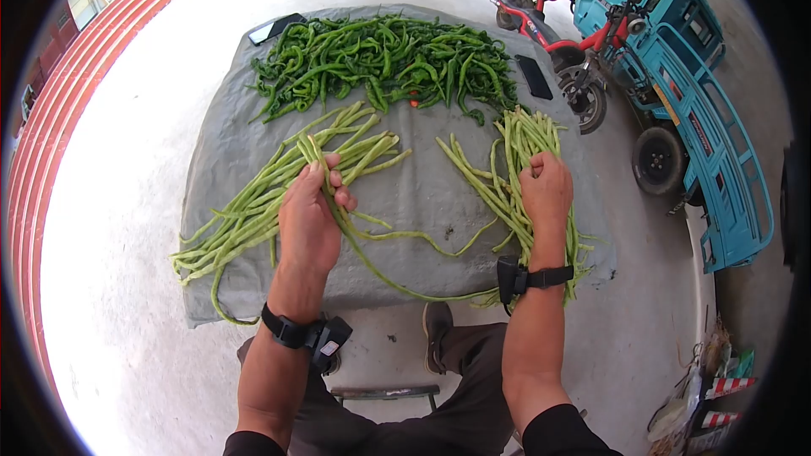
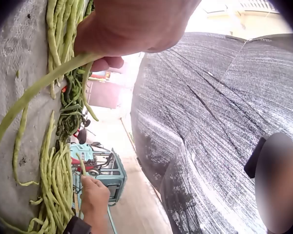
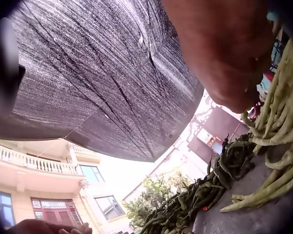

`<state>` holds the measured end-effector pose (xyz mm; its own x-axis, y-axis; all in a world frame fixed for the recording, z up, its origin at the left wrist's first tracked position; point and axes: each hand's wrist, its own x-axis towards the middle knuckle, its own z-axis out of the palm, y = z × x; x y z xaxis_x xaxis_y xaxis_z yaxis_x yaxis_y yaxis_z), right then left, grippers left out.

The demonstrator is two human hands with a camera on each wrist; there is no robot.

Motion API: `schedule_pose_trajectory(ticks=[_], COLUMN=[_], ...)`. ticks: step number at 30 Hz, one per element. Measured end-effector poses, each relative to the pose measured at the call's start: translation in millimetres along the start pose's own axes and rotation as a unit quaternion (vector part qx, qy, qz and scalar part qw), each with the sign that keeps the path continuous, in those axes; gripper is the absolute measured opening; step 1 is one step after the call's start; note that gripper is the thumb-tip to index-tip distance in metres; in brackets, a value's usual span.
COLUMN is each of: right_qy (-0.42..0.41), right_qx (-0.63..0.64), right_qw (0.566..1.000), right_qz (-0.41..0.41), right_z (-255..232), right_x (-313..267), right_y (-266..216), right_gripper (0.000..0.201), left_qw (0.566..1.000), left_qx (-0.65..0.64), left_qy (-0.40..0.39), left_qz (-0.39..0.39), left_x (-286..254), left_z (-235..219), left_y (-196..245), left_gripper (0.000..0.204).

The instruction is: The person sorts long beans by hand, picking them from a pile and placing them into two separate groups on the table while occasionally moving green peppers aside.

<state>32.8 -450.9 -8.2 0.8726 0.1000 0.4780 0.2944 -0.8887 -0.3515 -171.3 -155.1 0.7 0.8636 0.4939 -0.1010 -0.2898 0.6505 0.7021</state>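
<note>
Long green beans lie in two piles on a grey cloth, a left pile (image 1: 245, 224) and a right pile (image 1: 515, 152). Above the left pile, the left hand (image 1: 311, 211) holds a few beans between thumb and fingers; one long bean trails from it across the cloth toward the right pile. In the left wrist view a bean (image 2: 36, 87) runs out from under the left hand (image 2: 132, 24). The right hand (image 1: 547, 190) is over the right pile with its fingers curled, pinching a bean that shows in the left wrist view (image 2: 81, 164).
Green peppers (image 1: 380, 63) are heaped along the cloth's (image 1: 405, 194) far side, between a phone (image 1: 277, 29) at left and a dark phone (image 1: 533, 77) at right. A teal three-wheeler (image 1: 701, 118) and a red scooter stand beyond on the right; red steps (image 1: 76, 93) are at left.
</note>
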Motion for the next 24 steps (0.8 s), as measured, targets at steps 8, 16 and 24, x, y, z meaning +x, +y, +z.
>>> schedule_pose_trajectory(ticks=[8,16,24], right_qy=[-0.045,-0.318,-0.380], right_qx=[0.225,0.405,0.400], right_qw=[0.973,0.849,0.818], right_qz=[-0.016,-0.120,-0.164], right_z=[-74.8,-76.0,-57.1], right_x=[-6.4,-36.0,-54.5], right_y=[-61.7,-118.1,-145.8], right_gripper=[0.017,0.017,0.018], left_qw=[1.000,0.999,0.999], left_qx=[-0.021,-0.041,-0.001], left_qy=[-0.009,-0.033,-0.045], left_qz=[-0.010,-0.016,-0.002], left_x=[-1.1,2.0,1.1], left_z=[0.4,3.3,8.4], left_y=[-6.8,-14.7,-13.6], left_gripper=[0.026,0.027,0.029])
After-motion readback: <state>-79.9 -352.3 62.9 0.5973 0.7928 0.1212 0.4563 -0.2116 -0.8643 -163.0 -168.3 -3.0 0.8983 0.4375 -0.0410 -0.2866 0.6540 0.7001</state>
